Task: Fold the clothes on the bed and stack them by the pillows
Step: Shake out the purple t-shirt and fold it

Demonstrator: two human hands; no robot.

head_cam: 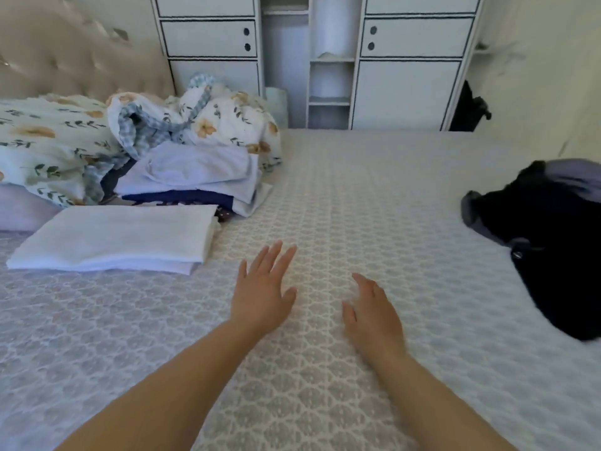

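right of both open hands lies dark clothing.

Folded stack left, garment right

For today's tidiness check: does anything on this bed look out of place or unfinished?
Yes. A dark garment lies crumpled at the bed's right edge, unfolded and far from the folded stack and white folded piece on the left.

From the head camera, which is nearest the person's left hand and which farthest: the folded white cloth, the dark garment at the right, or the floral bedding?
Measured from the left hand:
1. Folded white cloth, just to its left on the bed.
2. Floral bedding, farther up, by the headboard.
3. Dark garment, far right, at the bed's edge.
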